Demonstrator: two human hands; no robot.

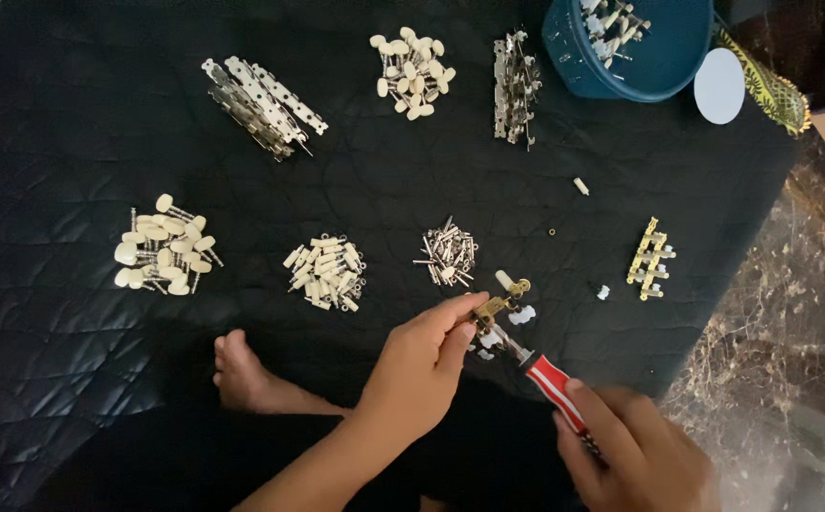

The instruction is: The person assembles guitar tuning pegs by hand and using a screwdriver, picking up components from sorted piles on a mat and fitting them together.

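Brass tuner plate [499, 301] pinched in left hand [422, 365], right hand [635, 446] clamped on screwdriver [550, 379]; one finished plate [650, 258] near mat's right edge, piles remain.

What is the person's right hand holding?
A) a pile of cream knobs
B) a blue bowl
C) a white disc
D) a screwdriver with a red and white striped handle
D: the right hand wraps the red and white screwdriver, whose tip meets the brass part pinched by the left hand.
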